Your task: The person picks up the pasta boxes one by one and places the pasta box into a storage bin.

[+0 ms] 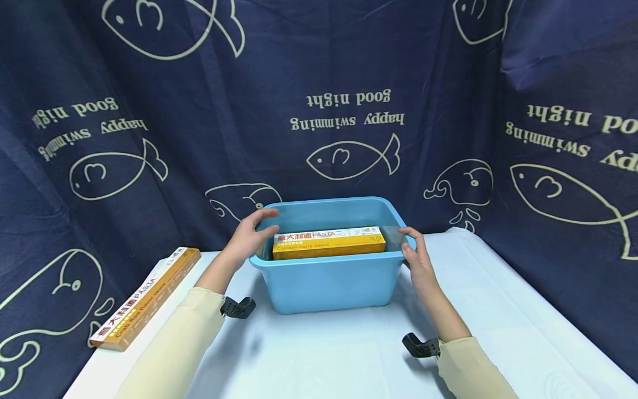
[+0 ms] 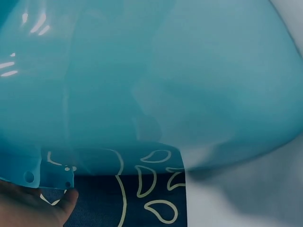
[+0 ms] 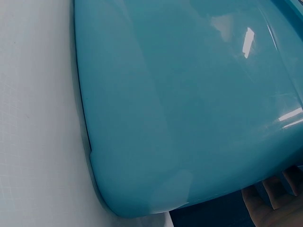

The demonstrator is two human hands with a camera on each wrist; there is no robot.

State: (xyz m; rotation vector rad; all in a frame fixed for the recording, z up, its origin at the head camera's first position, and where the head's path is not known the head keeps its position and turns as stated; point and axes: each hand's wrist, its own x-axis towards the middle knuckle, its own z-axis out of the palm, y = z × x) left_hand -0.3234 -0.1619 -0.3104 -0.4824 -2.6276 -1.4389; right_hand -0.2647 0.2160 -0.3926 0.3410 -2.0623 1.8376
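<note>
A light-blue plastic bin point(image 1: 329, 285) stands on the table, with a yellow and white pasta box point(image 1: 329, 247) labelled Chicken curry sauce lying lengthwise inside it. My left hand point(image 1: 249, 235) holds the bin's left rim, thumb and forefinger reaching over it. At the opposite rim, my right hand point(image 1: 418, 257) grips the edge with its thumb near the top. In the left wrist view the bin wall point(image 2: 156, 75) fills most of the picture, and the rim partly hides the fingers. Curled fingers point(image 3: 272, 191) show beside the bin in the right wrist view.
A second pasta box point(image 1: 147, 299), orange and white and labelled Crab Roe flavor sauce, lies at the table's left edge. Dark blue curtains point(image 1: 324, 66) with fish prints hang behind and on both sides of the white table point(image 1: 309, 354).
</note>
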